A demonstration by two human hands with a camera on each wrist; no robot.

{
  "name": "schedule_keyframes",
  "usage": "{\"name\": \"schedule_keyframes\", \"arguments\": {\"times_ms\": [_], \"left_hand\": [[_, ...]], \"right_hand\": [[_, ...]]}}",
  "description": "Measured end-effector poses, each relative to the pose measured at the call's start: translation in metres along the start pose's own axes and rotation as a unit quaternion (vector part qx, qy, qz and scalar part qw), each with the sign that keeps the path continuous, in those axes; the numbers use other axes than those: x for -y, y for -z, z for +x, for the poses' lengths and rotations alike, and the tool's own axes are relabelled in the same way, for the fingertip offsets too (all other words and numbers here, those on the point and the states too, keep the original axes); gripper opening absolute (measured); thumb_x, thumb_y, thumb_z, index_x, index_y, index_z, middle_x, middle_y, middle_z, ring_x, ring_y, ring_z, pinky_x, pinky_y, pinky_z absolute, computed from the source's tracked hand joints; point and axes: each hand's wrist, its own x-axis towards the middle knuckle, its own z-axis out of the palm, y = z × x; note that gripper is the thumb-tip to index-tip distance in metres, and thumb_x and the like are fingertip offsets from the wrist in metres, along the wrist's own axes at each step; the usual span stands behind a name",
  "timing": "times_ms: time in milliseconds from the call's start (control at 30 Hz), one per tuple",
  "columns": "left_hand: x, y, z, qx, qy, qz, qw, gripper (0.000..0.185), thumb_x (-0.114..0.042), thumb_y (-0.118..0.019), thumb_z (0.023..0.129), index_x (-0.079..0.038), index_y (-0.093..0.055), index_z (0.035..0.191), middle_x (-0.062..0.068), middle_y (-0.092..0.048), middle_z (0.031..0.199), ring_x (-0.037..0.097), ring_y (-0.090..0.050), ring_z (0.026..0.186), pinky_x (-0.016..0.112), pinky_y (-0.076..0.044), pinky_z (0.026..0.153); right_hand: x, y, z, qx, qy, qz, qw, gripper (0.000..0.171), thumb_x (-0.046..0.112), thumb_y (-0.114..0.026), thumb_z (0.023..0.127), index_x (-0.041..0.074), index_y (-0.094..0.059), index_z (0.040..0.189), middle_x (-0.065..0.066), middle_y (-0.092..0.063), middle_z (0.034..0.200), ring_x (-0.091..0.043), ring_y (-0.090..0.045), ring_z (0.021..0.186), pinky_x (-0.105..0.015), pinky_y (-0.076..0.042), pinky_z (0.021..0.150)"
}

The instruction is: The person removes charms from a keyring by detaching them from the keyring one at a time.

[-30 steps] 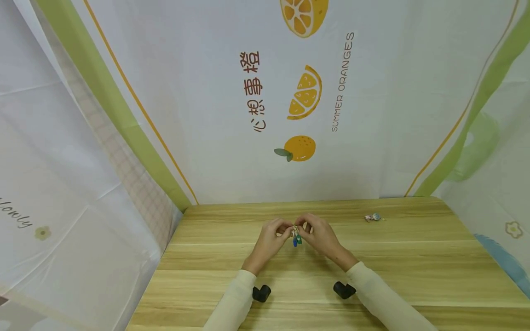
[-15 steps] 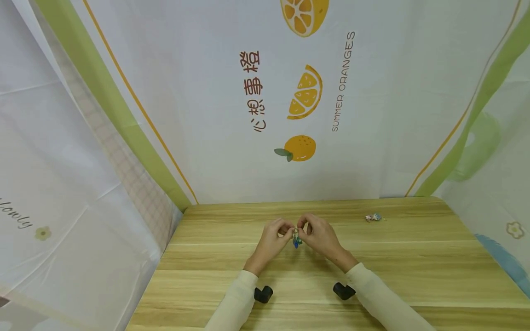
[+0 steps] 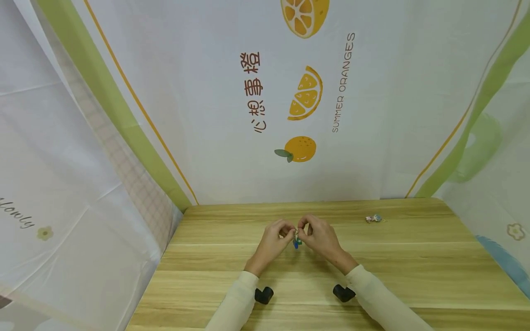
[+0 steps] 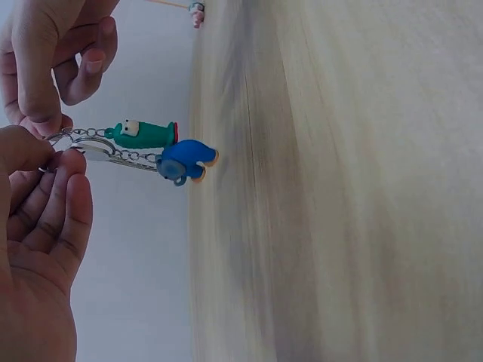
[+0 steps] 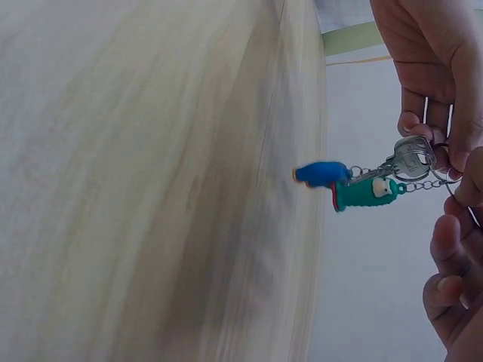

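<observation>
A key ring (image 4: 64,139) is held above the wooden table (image 3: 414,271), near the table's middle, between the two hands. It is pinched by the left hand (image 3: 271,243) on one side, thumb and curled fingers (image 4: 64,219) closed on the wire, and by the right hand (image 3: 320,239) on the other, fingertips (image 5: 423,124) bent in against the ring. Both hands are thus narrowed to a pinch on the same ring; neither is spread wide.

Hung from the ring, below the hands and just clear of the table, are a green figure charm (image 4: 143,133) and a blue figure charm (image 4: 187,160), each on a short chain, and a silver key (image 5: 411,157). In the right wrist view the charms (image 5: 366,192) are seen dangling toward the table surface without touching it. The ring is judged to be held up and gripped from opposite sides so that its coil can be worked while the charms hang free of the fingers.

Well apart from the ring, toward the table's far right edge, a small pink and blue trinket (image 3: 374,218) is lying on the wood. Behind the table a printed cloth backdrop (image 3: 306,96) with orange slices is hung.
</observation>
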Motion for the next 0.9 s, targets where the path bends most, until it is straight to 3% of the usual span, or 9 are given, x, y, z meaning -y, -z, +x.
{"name": "schedule_keyframes", "arguments": {"times_ms": [333, 500, 733, 900], "left_hand": [[0.0018, -0.0007, -0.0005, 0.006, -0.007, 0.008, 0.9999, 0.008, -0.006, -0.067, 0.104, -0.003, -0.074, 0.106, 0.009, -0.072, 0.097, 0.012, -0.068, 0.082, 0.022, -0.06, 0.076], [0.0022, -0.001, -0.0008, 0.011, -0.021, 0.01, 0.9997, 0.007, -0.006, -0.067, 0.104, -0.003, -0.073, 0.106, 0.009, -0.072, 0.097, 0.012, -0.067, 0.082, 0.022, -0.06, 0.076], [0.0004, -0.0018, -0.0017, 0.011, -0.04, 0.01, 0.9991, 0.007, -0.006, -0.067, 0.104, -0.002, -0.074, 0.104, 0.009, -0.071, 0.096, 0.012, -0.067, 0.081, 0.022, -0.06, 0.075], [-0.0015, -0.0012, -0.0012, 0.015, -0.021, 0.021, 0.9994, 0.008, -0.007, -0.068, 0.104, -0.003, -0.075, 0.106, 0.008, -0.073, 0.097, 0.011, -0.066, 0.082, 0.022, -0.059, 0.076]], "right_hand": [[0.0017, 0.0033, -0.0002, 0.021, 0.012, -0.035, 0.999, 0.012, 0.007, -0.073, 0.087, 0.016, -0.065, 0.091, -0.007, -0.069, 0.08, 0.002, -0.041, 0.057, -0.018, -0.035, 0.048], [0.0014, 0.0045, 0.0001, 0.034, 0.021, -0.048, 0.998, 0.007, 0.012, -0.071, 0.09, 0.015, -0.065, 0.091, -0.003, -0.068, 0.081, 0.003, -0.038, 0.057, -0.017, -0.034, 0.049], [0.0017, 0.0031, -0.0003, 0.034, 0.039, -0.064, 0.997, 0.017, 0.006, -0.076, 0.086, 0.016, -0.063, 0.088, 0.005, -0.062, 0.079, 0.003, -0.037, 0.058, -0.016, -0.034, 0.051], [0.0008, 0.0017, -0.0005, 0.032, 0.047, -0.06, 0.997, 0.021, 0.002, -0.077, 0.085, 0.016, -0.061, 0.087, 0.007, -0.058, 0.078, 0.004, -0.039, 0.06, -0.015, -0.036, 0.052]]}}
